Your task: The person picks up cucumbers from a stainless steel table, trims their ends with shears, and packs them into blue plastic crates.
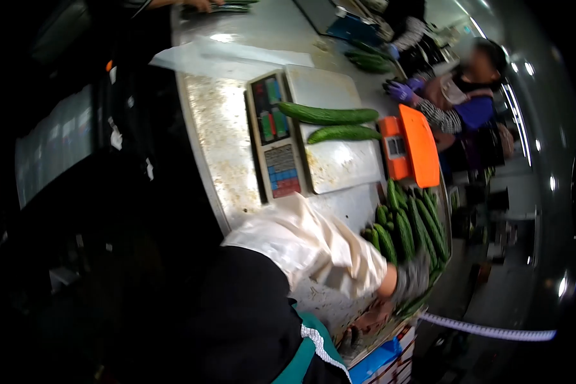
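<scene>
My left hand [413, 278], in a grey glove below a cream sleeve, reaches over the near end of a cucumber pile [409, 224]; motion blurs its fingers, and its grip is unclear. Lower down, my right hand [351, 340] appears as a dark gloved shape by the table edge, dim and partly hidden. Two cucumbers lie apart from the pile: a longer one [329, 116] and a shorter one [344, 134], both across the white plate [342, 166] of a weighing scale. The scale's display and keypad panel [275, 137] faces my side.
An orange scale [422, 147] stands beyond the white plate. Across the table [221, 141] a person [457, 96] wears purple gloves, near more cucumbers [368, 61]. Another person's hand [201, 5] shows at the top. A blue item [381, 361] lies at the bottom edge.
</scene>
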A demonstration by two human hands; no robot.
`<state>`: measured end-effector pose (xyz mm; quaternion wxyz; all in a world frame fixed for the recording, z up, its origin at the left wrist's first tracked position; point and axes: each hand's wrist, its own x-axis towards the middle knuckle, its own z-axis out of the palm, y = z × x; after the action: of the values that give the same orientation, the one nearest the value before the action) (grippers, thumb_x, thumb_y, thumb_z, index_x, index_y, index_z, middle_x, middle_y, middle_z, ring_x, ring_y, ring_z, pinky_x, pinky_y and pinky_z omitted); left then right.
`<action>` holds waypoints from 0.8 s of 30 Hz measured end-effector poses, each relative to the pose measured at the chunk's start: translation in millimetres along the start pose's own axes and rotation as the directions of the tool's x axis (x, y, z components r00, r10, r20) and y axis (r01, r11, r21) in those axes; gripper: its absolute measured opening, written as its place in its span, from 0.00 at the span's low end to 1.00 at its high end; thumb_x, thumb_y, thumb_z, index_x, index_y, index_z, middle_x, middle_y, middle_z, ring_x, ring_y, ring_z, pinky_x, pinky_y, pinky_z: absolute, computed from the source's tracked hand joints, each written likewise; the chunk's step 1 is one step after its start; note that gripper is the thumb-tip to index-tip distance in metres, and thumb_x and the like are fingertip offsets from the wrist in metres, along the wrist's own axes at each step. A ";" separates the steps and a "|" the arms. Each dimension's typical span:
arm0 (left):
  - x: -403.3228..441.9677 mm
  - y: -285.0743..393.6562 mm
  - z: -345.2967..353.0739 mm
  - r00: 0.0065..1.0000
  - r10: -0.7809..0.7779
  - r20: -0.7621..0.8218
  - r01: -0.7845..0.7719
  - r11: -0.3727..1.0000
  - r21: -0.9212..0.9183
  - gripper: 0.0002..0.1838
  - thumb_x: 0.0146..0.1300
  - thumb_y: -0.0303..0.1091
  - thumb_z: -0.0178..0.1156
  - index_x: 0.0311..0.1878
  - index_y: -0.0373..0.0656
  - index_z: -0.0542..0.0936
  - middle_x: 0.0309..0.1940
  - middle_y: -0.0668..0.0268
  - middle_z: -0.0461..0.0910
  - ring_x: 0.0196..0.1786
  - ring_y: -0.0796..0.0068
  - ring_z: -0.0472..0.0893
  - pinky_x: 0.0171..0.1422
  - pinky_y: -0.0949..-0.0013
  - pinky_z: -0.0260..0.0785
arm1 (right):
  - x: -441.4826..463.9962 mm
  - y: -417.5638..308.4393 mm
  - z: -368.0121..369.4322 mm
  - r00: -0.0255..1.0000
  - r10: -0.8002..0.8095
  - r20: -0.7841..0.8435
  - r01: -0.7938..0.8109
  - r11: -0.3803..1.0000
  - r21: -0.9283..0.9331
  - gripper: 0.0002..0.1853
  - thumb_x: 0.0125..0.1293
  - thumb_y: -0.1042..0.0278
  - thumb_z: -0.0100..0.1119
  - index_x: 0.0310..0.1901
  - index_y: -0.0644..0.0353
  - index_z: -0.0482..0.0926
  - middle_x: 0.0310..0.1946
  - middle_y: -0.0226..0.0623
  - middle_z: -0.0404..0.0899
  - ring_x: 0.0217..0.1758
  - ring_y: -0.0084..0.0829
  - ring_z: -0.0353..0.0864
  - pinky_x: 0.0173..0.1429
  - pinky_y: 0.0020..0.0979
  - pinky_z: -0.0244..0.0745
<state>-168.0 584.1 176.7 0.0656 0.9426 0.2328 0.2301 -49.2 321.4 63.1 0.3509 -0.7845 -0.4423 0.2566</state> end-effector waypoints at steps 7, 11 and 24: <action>-46.5 -202.4 -67.7 0.842 -0.537 0.047 0.495 0.805 0.326 0.22 0.45 0.40 0.60 0.46 0.43 0.75 0.38 0.53 0.77 0.39 0.52 0.75 0.40 0.42 0.64 | -19.8 9.4 14.0 0.991 0.083 -0.107 -0.069 0.989 0.128 0.10 0.59 0.73 0.55 0.42 0.66 0.75 0.35 0.38 0.78 0.39 0.28 0.77 0.46 0.28 0.71; -91.1 -228.6 -84.6 0.723 -0.689 -0.050 0.665 0.675 0.320 0.31 0.43 0.41 0.63 0.55 0.49 0.69 0.43 0.54 0.75 0.47 0.51 0.73 0.47 0.44 0.64 | -24.3 22.9 13.4 0.997 -0.020 -0.074 0.009 0.990 -0.144 0.12 0.59 0.69 0.57 0.44 0.63 0.76 0.38 0.38 0.79 0.41 0.28 0.77 0.46 0.27 0.71; -117.1 -302.1 -73.9 0.614 -0.782 0.105 0.708 0.605 0.365 0.51 0.42 0.48 0.66 0.68 0.54 0.47 0.51 0.41 0.68 0.54 0.46 0.69 0.58 0.59 0.62 | -41.1 11.9 18.0 0.970 0.162 -0.180 -0.190 0.970 -0.152 0.16 0.52 0.61 0.60 0.41 0.61 0.76 0.32 0.42 0.77 0.34 0.37 0.76 0.40 0.35 0.71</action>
<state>-417.7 797.1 125.3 0.0479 0.7768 0.6275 0.0221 -75.5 287.0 46.4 0.2948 -0.8662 -0.3601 0.1823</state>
